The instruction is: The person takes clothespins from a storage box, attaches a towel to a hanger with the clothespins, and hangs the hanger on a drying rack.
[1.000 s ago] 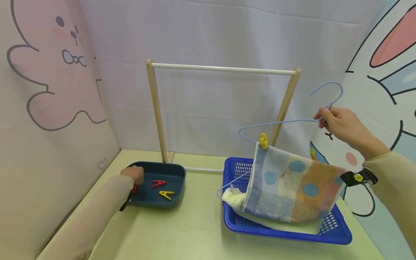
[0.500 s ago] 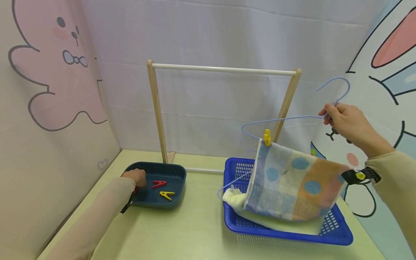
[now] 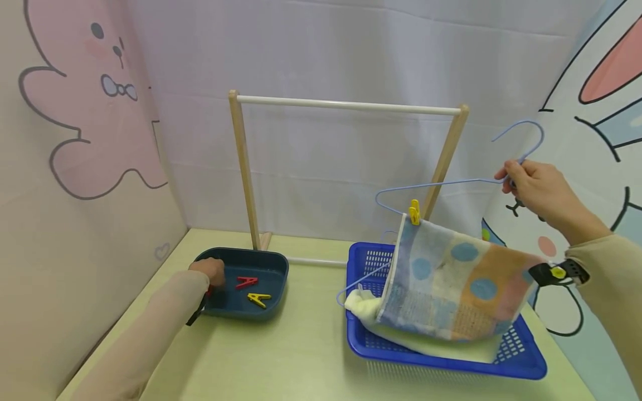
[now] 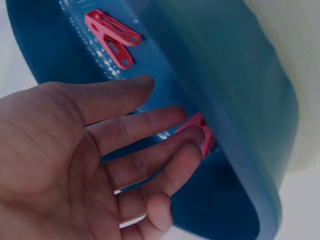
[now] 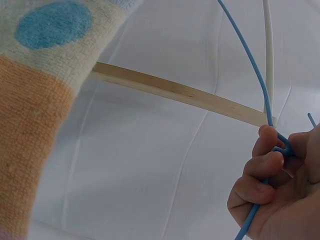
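My right hand [image 3: 544, 192] grips the neck of a blue wire hanger [image 3: 441, 182], its hook pointing up. From the hanger hangs a patterned towel [image 3: 448, 284], fixed near its left corner by a yellow clothespin [image 3: 414, 213]; the right wrist view shows fingers curled round the wire. My left hand [image 3: 212, 271] is inside the dark blue tray [image 3: 273, 260]. In the left wrist view its thumb and fingers are loosely bent and apart, the fingertips over a partly hidden red clothespin [image 4: 207, 145]; contact cannot be told. Another red clothespin [image 3: 246, 282] and a yellow clothespin [image 3: 258, 300] lie in the tray.
A blue perforated basket [image 3: 368, 351] stands below the towel, with a pale yellow cloth [image 3: 361, 305] and another hanger [image 3: 358, 281] in it. Behind stands a wooden rack with a white top bar [image 3: 346, 104]. Printed curtains surround the table [image 3: 281, 356].
My right hand has lifted slightly up and to the right, carrying the hanger and towel. The left hand stays in the tray, barely shifted.
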The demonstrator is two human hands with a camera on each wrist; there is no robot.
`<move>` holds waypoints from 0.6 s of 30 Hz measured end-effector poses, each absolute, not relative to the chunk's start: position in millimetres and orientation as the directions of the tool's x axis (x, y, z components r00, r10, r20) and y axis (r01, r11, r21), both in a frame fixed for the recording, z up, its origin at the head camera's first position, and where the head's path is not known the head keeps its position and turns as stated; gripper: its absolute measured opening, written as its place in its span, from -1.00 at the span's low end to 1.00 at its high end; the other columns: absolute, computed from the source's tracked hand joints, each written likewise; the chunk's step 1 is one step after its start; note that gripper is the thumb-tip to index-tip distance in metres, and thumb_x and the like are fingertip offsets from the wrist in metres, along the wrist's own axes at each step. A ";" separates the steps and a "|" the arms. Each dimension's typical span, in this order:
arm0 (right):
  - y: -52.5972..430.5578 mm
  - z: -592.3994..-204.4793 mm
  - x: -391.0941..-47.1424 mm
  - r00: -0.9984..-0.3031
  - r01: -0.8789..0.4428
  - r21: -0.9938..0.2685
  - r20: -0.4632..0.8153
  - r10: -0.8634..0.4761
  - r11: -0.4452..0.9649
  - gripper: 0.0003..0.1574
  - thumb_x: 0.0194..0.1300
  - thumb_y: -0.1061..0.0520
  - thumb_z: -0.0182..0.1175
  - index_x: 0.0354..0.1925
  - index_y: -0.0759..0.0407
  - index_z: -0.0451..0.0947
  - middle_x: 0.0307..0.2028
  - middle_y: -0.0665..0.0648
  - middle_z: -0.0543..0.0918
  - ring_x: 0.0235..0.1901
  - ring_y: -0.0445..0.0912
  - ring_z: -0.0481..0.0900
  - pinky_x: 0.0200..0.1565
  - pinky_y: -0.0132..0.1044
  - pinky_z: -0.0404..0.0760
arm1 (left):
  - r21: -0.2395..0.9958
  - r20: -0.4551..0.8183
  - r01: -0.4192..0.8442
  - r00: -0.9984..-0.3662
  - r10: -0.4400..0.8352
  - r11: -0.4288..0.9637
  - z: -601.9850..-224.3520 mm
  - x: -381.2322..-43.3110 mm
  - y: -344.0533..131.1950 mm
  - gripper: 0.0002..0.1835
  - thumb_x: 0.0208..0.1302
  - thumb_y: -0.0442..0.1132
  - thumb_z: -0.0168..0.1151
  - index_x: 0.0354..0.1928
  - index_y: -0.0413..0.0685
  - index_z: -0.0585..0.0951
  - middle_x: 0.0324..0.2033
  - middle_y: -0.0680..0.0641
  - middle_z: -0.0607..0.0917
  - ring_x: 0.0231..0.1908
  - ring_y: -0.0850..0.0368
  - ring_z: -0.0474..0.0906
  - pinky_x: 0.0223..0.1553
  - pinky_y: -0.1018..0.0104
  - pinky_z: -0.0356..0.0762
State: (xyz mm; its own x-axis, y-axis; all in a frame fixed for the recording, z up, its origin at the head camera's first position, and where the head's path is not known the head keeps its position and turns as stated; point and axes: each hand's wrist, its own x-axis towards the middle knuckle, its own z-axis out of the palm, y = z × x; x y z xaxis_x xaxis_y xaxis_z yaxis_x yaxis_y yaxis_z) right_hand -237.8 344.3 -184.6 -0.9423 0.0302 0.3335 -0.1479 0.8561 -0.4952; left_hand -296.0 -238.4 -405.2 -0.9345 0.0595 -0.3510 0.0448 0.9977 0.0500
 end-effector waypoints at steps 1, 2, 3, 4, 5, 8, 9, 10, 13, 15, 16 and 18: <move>344.9 -184.8 -237.6 -0.943 -0.151 -0.494 0.333 0.026 0.856 -0.23 0.43 -0.32 -0.34 -0.09 0.28 0.49 -0.46 -0.09 0.51 -0.46 -0.14 0.34 -0.52 -0.23 0.26 | 0.050 -0.349 0.048 -0.935 0.062 0.998 -404.2 -295.6 -238.3 -0.64 0.16 -0.28 0.21 -0.02 -0.34 0.53 -0.16 -0.27 0.60 -0.28 -0.06 0.48 -0.17 -0.06 0.50; 345.3 -184.8 -237.0 -0.942 -0.150 -0.495 0.334 0.028 0.856 -0.22 0.43 -0.33 -0.34 -0.09 0.28 0.49 -0.47 -0.09 0.51 -0.47 -0.14 0.34 -0.52 -0.23 0.26 | 0.049 -0.350 0.047 -0.935 0.062 0.998 -403.9 -295.3 -238.2 -0.64 0.16 -0.29 0.20 -0.02 -0.34 0.53 -0.17 -0.27 0.60 -0.29 -0.05 0.48 -0.17 -0.05 0.50; 345.6 -184.9 -236.4 -0.942 -0.149 -0.494 0.335 0.029 0.856 -0.22 0.43 -0.33 -0.34 -0.09 0.28 0.48 -0.47 -0.08 0.51 -0.47 -0.13 0.33 -0.53 -0.22 0.26 | 0.048 -0.350 0.047 -0.935 0.061 0.998 -403.6 -295.0 -238.0 -0.65 0.17 -0.30 0.19 -0.02 -0.34 0.53 -0.18 -0.25 0.60 -0.30 -0.05 0.47 -0.18 -0.03 0.50; 346.1 -185.1 -236.1 -0.942 -0.149 -0.492 0.334 0.029 0.858 -0.21 0.42 -0.34 -0.35 -0.09 0.28 0.48 -0.46 -0.07 0.51 -0.48 -0.11 0.32 -0.54 -0.22 0.26 | 0.048 -0.350 0.047 -0.935 0.061 0.998 -403.1 -294.8 -237.6 -0.66 0.17 -0.31 0.19 -0.03 -0.33 0.53 -0.20 -0.24 0.60 -0.31 -0.04 0.47 -0.20 -0.02 0.50; 346.5 -185.3 -235.7 -0.941 -0.148 -0.493 0.336 0.030 0.857 -0.20 0.42 -0.35 -0.35 -0.10 0.27 0.48 -0.47 -0.06 0.51 -0.49 -0.11 0.32 -0.54 -0.22 0.26 | 0.047 -0.350 0.046 -0.935 0.060 0.998 -403.0 -294.6 -237.3 -0.68 0.17 -0.31 0.18 -0.05 -0.32 0.54 -0.22 -0.23 0.60 -0.32 -0.04 0.47 -0.22 0.00 0.50; 347.7 -186.1 -234.9 -0.941 -0.146 -0.496 0.335 0.034 0.856 -0.18 0.40 -0.38 -0.35 -0.11 0.27 0.48 -0.46 -0.02 0.51 -0.51 -0.07 0.31 -0.55 -0.21 0.26 | 0.044 -0.353 0.042 -0.934 0.055 0.998 -402.8 -294.4 -236.6 -0.74 0.18 -0.32 0.17 -0.11 -0.29 0.57 -0.29 -0.18 0.60 -0.38 -0.01 0.47 -0.28 0.06 0.49; 348.1 -186.5 -234.8 -0.941 -0.147 -0.497 0.336 0.034 0.855 -0.18 0.40 -0.38 -0.35 -0.12 0.27 0.48 -0.46 -0.01 0.52 -0.51 -0.07 0.30 -0.56 -0.20 0.26 | 0.044 -0.354 0.040 -0.934 0.053 0.998 -402.7 -294.4 -236.4 -0.77 0.18 -0.31 0.17 -0.13 -0.27 0.58 -0.31 -0.16 0.59 -0.39 0.00 0.47 -0.30 0.08 0.48; 348.5 -186.8 -234.7 -0.942 -0.147 -0.499 0.335 0.034 0.854 -0.18 0.39 -0.38 -0.35 -0.12 0.27 0.48 -0.45 0.00 0.52 -0.51 -0.07 0.30 -0.56 -0.20 0.26 | 0.045 -0.355 0.039 -0.933 0.052 0.998 -402.6 -294.3 -236.4 -0.78 0.18 -0.31 0.17 -0.15 -0.26 0.58 -0.32 -0.15 0.59 -0.41 0.00 0.47 -0.32 0.09 0.47; 349.5 -187.1 -234.4 -0.940 -0.150 -0.501 0.340 0.035 0.853 -0.18 0.39 -0.39 -0.34 -0.14 0.26 0.49 -0.46 -0.01 0.52 -0.53 -0.06 0.30 -0.58 -0.20 0.26 | 0.052 -0.359 0.034 -0.932 0.051 0.998 -403.0 -294.5 -237.1 -0.77 0.19 -0.31 0.16 -0.13 -0.27 0.58 -0.31 -0.16 0.59 -0.41 0.00 0.47 -0.32 0.10 0.47; 350.1 -187.1 -234.3 -0.937 -0.154 -0.500 0.347 0.035 0.852 -0.19 0.39 -0.39 -0.33 -0.16 0.25 0.50 -0.48 -0.03 0.51 -0.55 -0.06 0.29 -0.60 -0.20 0.27 | 0.057 -0.357 0.037 -0.932 0.055 0.998 -404.0 -294.8 -238.0 -0.77 0.19 -0.32 0.15 -0.13 -0.28 0.57 -0.30 -0.18 0.59 -0.40 -0.01 0.46 -0.32 0.09 0.46; 350.2 -187.1 -234.3 -0.936 -0.156 -0.500 0.349 0.034 0.852 -0.19 0.39 -0.39 -0.33 -0.17 0.25 0.50 -0.49 -0.05 0.51 -0.56 -0.06 0.29 -0.60 -0.20 0.27 | 0.057 -0.358 0.037 -0.932 0.055 0.998 -404.8 -294.9 -238.4 -0.77 0.18 -0.32 0.15 -0.13 -0.28 0.58 -0.30 -0.18 0.59 -0.40 -0.01 0.46 -0.31 0.09 0.46; 350.1 -187.1 -234.5 -0.935 -0.161 -0.499 0.354 0.031 0.851 -0.20 0.39 -0.38 -0.32 -0.18 0.25 0.50 -0.50 -0.06 0.51 -0.58 -0.06 0.28 -0.62 -0.20 0.27 | 0.059 -0.362 0.036 -0.931 0.055 0.998 -406.7 -295.5 -239.4 -0.79 0.18 -0.32 0.13 -0.16 -0.27 0.58 -0.30 -0.19 0.58 -0.38 -0.03 0.45 -0.30 0.09 0.46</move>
